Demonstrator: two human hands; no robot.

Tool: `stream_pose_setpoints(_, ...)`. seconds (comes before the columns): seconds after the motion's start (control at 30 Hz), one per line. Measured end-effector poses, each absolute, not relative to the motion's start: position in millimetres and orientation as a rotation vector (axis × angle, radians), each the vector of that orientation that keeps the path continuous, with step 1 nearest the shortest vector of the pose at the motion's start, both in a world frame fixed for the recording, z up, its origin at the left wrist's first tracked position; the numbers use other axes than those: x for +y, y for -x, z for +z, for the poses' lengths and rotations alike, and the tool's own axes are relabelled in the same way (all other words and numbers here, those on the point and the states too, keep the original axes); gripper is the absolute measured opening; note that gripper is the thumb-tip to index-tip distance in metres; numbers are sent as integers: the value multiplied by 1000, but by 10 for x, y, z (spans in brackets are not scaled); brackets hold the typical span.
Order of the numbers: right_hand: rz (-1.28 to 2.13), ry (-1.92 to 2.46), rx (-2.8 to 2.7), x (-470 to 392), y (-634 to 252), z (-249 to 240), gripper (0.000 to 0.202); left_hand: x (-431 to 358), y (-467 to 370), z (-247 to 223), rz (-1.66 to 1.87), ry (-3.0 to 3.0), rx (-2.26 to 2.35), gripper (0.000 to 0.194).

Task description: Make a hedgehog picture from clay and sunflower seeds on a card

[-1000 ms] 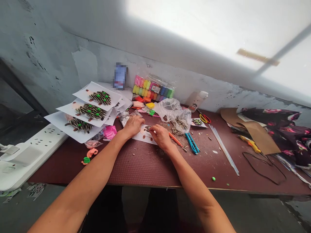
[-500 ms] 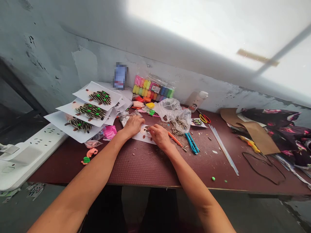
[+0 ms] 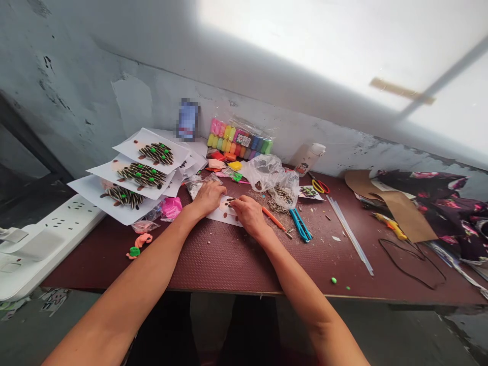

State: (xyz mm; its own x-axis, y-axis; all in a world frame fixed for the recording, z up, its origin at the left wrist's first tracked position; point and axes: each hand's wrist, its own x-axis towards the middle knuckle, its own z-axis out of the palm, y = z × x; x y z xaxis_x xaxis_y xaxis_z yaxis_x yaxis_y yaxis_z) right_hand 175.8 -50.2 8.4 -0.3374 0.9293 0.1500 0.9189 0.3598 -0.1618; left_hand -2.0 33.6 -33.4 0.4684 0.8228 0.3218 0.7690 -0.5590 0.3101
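A small white card [image 3: 219,215] with pale clay, brown spots and a few dark seeds lies flat on the brown table. My left hand [image 3: 209,197] rests over its upper left edge, fingers bent and pressed together against it. From the right, my right hand [image 3: 248,212] reaches over the card with thumb and forefinger pinched near the dark seeds. Whatever is in that pinch is too small to make out. Beside this hand are an orange pen-like tool [image 3: 273,218], a blue utility knife [image 3: 301,225] and a heap of striped sunflower seeds [image 3: 280,197] by a clear plastic bag [image 3: 265,170].
Cards with seed hedgehogs [image 3: 143,175] are stacked at left, near a white power strip [image 3: 53,239]. Behind stand a pack of coloured clay [image 3: 240,140] and a white bottle [image 3: 310,158]. Scissors [image 3: 320,186], clear sticks [image 3: 351,236] and a yellow glue gun [image 3: 392,226] lie right.
The right hand has shifted very slightly over the card, its fingers still pinched. The left hand stays in place, and the whole view has moved a little.
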Motion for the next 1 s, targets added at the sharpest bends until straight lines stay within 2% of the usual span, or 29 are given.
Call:
stream_pose_setpoints(0.53, 22, 1734, -2364, -567, -1762, 205, 24, 341, 29, -347, 667, -2595, 1409, 27)
stream_pose_setpoints(0.83, -82, 2259, -1970, -445, -2173, 333, 30, 369, 28, -342, 691, -2546, 1411, 31)
stream_pose_setpoints(1.0, -70, 2411, -1914, -402, -2395, 321, 25, 400, 42, -346, 688, -2544, 1479, 33)
